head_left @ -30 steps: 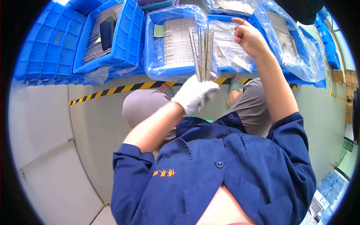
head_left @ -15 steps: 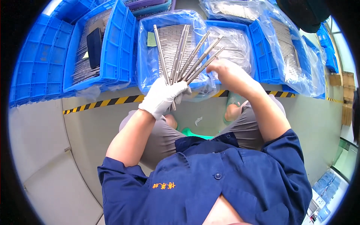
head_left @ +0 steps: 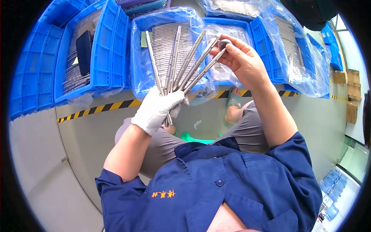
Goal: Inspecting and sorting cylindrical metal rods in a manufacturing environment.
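My left hand point(head_left: 156, 110), in a white glove, grips a fan of several long flat metal strips point(head_left: 178, 62) by their lower ends. The strips spread upward and to the right over a blue crate. My bare right hand point(head_left: 241, 58) pinches a small round dark metal piece point(head_left: 224, 43) at the upper tip of the rightmost strip. Both hands are raised above my knees, in front of my blue work shirt.
Blue plastic crates point(head_left: 102, 50) lined with clear bags and filled with metal strips stand in a row on the grey floor beyond a yellow-black striped line point(head_left: 100, 108). A dark flat object point(head_left: 83, 47) lies in the left crate. A green stool point(head_left: 193, 138) shows between my legs.
The bundle, held upright and closed, has been fanned out and lowered. My right hand dropped from high up to the tip of the rightmost strip, now holding a small round piece.
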`<state>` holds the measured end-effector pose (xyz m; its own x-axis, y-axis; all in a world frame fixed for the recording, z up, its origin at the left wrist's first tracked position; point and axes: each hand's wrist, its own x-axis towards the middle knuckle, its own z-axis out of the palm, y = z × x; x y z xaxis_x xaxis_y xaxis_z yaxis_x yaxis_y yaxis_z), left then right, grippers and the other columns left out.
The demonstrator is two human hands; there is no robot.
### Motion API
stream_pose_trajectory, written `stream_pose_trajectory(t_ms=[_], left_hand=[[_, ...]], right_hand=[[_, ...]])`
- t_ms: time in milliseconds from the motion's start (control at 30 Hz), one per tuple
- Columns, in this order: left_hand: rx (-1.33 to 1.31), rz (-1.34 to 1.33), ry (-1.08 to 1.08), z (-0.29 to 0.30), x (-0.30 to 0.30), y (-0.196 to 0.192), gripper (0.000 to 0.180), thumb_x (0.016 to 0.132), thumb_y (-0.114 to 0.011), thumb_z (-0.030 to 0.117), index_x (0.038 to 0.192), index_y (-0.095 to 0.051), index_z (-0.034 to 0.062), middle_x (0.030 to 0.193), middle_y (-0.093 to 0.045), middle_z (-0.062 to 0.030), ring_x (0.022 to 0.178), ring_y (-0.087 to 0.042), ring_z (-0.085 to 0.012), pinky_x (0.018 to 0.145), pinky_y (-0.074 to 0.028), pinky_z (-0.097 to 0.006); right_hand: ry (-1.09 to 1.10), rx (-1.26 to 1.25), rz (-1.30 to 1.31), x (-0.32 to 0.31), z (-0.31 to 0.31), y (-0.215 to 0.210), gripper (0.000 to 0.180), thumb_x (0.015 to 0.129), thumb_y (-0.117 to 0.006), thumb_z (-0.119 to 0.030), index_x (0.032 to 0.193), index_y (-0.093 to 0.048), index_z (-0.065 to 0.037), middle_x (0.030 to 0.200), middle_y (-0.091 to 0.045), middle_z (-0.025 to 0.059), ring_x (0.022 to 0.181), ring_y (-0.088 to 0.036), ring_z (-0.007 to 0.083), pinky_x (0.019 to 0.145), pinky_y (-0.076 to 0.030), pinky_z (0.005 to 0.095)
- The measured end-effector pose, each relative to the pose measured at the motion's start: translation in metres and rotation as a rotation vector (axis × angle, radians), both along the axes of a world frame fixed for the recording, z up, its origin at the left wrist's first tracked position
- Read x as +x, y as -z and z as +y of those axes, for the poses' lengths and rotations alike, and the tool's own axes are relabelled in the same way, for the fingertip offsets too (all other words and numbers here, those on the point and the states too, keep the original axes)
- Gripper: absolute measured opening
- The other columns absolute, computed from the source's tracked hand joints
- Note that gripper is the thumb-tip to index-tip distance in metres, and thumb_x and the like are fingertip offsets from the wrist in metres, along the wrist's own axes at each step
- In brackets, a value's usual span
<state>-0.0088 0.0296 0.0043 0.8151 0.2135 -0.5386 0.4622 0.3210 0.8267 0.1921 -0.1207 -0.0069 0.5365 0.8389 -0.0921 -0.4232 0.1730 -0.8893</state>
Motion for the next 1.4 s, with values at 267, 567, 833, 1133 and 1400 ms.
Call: stream_pose_trajectory(t_ms=[267,567,833,1133,1400], left_hand=[[0.014,-0.024,0.009,-0.004,-0.003,-0.001,0.014,0.083,-0.058,0.017,0.086,-0.058,0.0034,0.067,-0.057,-0.0023,0.047,-0.043,-0.0055,0.042,-0.032,-0.019],[-0.076,-0.034,-0.13,-0.017,-0.008,0.003,0.012,0.083,-0.059,0.015,0.088,-0.058,0.0037,0.068,-0.057,-0.0026,0.048,-0.044,-0.0053,0.043,-0.033,-0.018],[-0.006,-0.034,-0.083,-0.01,-0.011,0.002,0.012,0.083,-0.058,0.016,0.086,-0.058,0.0042,0.067,-0.057,-0.0014,0.047,-0.043,-0.0043,0.041,-0.032,-0.018],[0.107,-0.019,0.022,0.007,-0.011,-0.01,0.013,0.08,-0.06,0.017,0.082,-0.06,0.0041,0.066,-0.056,-0.0008,0.054,-0.046,-0.0052,0.048,-0.035,-0.02],[0.268,0.016,0.117,0.009,-0.012,-0.012,0.014,0.076,-0.061,0.017,0.081,-0.061,0.0032,0.066,-0.057,-0.0013,0.057,-0.049,-0.0068,0.052,-0.039,-0.022]], right_hand=[[0.301,-0.083,-0.476,-0.027,0.005,0.004,0.03,0.092,-0.051,-0.009,0.12,-0.053,0.001,0.11,-0.06,0.0121,0.096,-0.062,0.0175,0.083,-0.048,0.0264],[0.395,-0.15,-0.637,-0.033,0.012,0.009,0.028,0.091,-0.05,-0.006,0.118,-0.056,0.0,0.096,-0.066,0.0106,0.09,-0.063,0.0128,0.073,-0.048,0.0227],[0.324,-0.131,-0.604,-0.041,0.01,0.004,0.029,0.091,-0.049,-0.006,0.118,-0.055,-0.001,0.097,-0.066,0.0095,0.087,-0.064,0.0128,0.075,-0.05,0.0259],[-0.115,-0.111,-0.409,-0.001,-0.011,-0.019,0.031,0.086,-0.056,-0.005,0.117,-0.057,-0.001,0.106,-0.064,0.0089,0.091,-0.061,0.0142,0.082,-0.048,0.0262],[-0.196,-0.007,-0.328,0.033,-0.022,-0.022,0.047,0.078,-0.071,-0.025,0.116,-0.056,-0.001,0.104,-0.063,0.0138,0.093,-0.061,0.021,0.088,-0.048,0.0334]])
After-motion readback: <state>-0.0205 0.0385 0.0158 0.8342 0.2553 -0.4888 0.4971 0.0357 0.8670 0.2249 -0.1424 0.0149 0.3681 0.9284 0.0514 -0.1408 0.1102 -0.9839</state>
